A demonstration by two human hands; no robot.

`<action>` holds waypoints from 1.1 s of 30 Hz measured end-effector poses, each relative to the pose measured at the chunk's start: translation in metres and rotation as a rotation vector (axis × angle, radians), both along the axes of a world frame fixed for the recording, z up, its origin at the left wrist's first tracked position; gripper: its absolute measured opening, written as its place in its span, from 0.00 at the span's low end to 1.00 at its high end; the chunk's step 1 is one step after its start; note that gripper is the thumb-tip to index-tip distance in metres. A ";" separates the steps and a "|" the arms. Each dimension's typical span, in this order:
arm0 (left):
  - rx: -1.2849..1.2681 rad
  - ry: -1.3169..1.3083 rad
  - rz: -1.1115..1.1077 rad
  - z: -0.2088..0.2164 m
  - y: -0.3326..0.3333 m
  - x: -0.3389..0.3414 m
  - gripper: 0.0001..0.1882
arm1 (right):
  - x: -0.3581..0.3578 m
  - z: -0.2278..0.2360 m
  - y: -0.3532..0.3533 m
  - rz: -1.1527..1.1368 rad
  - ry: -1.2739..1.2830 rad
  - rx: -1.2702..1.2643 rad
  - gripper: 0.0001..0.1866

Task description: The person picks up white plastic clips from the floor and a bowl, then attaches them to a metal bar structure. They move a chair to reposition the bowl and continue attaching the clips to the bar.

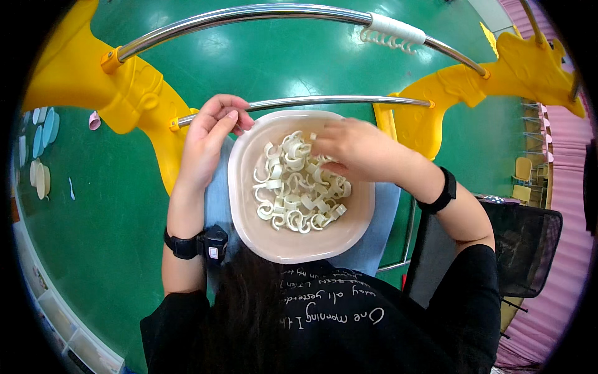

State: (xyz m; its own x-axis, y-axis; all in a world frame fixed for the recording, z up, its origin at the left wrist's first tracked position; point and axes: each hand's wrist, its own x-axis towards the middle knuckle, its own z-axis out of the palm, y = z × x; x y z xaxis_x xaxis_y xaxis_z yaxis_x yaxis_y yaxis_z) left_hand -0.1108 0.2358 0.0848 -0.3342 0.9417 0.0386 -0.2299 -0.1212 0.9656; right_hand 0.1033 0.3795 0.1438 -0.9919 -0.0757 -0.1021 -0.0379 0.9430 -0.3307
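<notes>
A beige basin with rounded corners rests on my lap and holds a heap of white plastic curtain hooks. My right hand is over the basin's right side, its blurred fingers curled down at the heap; a small white piece shows by the fingertips, but whether they grip it is unclear. Just beyond the basin's upper left rim, my left hand is closed with thumb and fingertips together, near the lower metal bar. Anything between those fingertips is too small to make out.
Two yellow plastic posts carry an upper metal rail; a white sleeve with several hooks hangs on its right part. Blue and cream dishes lie on the green floor at left. A black chair stands at right by a pink curtain.
</notes>
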 end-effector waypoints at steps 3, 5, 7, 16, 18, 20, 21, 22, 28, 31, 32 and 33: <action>0.010 -0.011 -0.015 0.001 0.002 0.001 0.10 | 0.013 -0.018 -0.004 0.000 -0.150 0.054 0.15; 0.017 -0.015 -0.021 0.001 0.002 0.001 0.10 | 0.016 -0.022 -0.007 -0.038 -0.153 0.038 0.15; 0.024 -0.020 -0.013 0.001 0.001 0.000 0.10 | 0.019 -0.029 -0.009 -0.076 -0.143 -0.014 0.17; 0.039 -0.013 0.000 0.001 -0.003 -0.002 0.10 | 0.022 0.002 -0.003 -0.285 -0.220 -0.369 0.16; 0.044 -0.021 -0.005 0.000 -0.003 -0.001 0.10 | 0.025 0.005 0.000 -0.239 -0.126 -0.408 0.16; 0.042 -0.036 -0.007 0.001 -0.003 -0.002 0.10 | 0.023 0.011 0.003 -0.160 -0.005 -0.425 0.16; 0.041 -0.030 -0.009 0.001 -0.003 -0.002 0.10 | 0.022 0.014 0.004 -0.181 0.028 -0.416 0.14; 0.039 -0.024 -0.011 0.001 -0.003 -0.002 0.10 | 0.021 0.017 0.006 -0.201 0.061 -0.408 0.13; 0.053 -0.031 -0.020 -0.002 0.000 -0.002 0.09 | 0.012 0.026 0.050 -0.734 0.425 -0.458 0.11; 0.046 -0.034 -0.020 -0.001 0.000 -0.003 0.09 | -0.008 0.034 0.074 -0.846 0.674 -0.264 0.13; 0.043 -0.033 -0.018 0.000 -0.001 -0.003 0.09 | -0.015 0.034 0.083 -0.869 0.752 -0.181 0.13; 0.039 -0.034 -0.022 0.000 0.000 -0.003 0.09 | -0.020 0.032 0.093 -0.866 0.796 -0.077 0.14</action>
State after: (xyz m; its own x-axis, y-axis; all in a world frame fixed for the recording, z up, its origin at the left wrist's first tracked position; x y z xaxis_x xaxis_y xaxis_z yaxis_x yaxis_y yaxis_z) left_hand -0.1139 0.2358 0.0846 -0.3153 0.9468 0.0644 -0.2654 -0.1532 0.9519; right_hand 0.0830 0.4727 0.1759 -0.4978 0.6752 0.5443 0.3832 0.7343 -0.5604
